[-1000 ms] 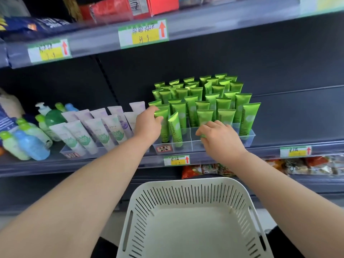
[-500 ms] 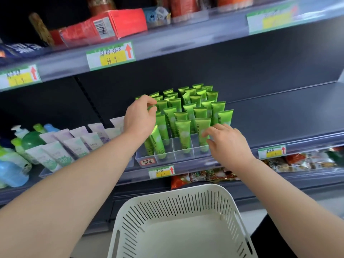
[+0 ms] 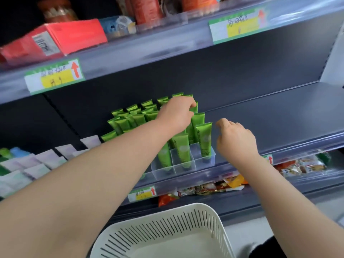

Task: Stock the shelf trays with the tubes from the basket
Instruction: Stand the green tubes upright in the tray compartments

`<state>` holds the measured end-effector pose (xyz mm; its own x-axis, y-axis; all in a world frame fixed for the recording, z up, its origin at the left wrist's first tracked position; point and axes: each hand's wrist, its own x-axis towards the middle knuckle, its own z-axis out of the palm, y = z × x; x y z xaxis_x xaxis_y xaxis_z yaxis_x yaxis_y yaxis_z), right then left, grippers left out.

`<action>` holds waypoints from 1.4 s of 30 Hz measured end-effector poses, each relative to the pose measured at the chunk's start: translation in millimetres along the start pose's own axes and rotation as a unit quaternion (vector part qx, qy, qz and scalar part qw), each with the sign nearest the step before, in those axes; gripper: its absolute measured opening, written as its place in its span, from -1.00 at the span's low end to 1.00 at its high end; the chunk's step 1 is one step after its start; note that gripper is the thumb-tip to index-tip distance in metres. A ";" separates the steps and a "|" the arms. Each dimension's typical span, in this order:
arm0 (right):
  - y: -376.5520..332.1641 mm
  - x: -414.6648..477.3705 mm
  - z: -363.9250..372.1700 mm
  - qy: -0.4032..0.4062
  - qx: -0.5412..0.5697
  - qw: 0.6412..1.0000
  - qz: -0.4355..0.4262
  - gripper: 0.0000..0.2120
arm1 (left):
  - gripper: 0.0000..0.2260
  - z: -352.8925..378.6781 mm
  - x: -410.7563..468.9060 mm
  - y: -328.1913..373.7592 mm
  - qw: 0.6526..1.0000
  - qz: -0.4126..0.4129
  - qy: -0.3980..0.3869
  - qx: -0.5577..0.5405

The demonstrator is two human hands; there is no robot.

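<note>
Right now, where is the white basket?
In the head view the white basket lies at the bottom centre, below the shelf edge and almost directly under the clear tray of green tubes.

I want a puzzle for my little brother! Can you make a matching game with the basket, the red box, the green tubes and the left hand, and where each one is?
Things:
1 basket
2 red box
3 green tubes
4 left hand

Places:
A on the top shelf
B standing in the clear tray
C pinching a tube top
D lowest, nearest the person

Pairs: 1-D, 2-A, 3-B, 4-C
</note>
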<state>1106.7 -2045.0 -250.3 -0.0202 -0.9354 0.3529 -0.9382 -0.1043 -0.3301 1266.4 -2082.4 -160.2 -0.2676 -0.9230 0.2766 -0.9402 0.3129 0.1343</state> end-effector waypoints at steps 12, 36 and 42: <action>7.1 21.3 3.8 -0.119 0.245 0.962 -0.036 -0.78 | -0.84 27.1 37.2 7.8 0.992 0.003 -0.057 0.108; 2.4 21.8 -10.0 -0.019 0.051 0.992 -0.110 -0.57 | -0.89 26.8 59.9 -10.0 0.991 -0.074 -0.051 0.099; 3.7 21.0 -11.0 0.001 0.012 0.993 -0.120 -0.57 | -0.88 29.9 66.0 0.3 0.996 -0.060 -0.024 0.066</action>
<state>1099.0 -2061.3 -234.4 0.2016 -0.8822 0.4256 -0.9078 -0.3314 -0.2570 1242.2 -2149.9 -170.4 -0.1592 -0.9626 0.2192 -0.9846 0.1710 0.0357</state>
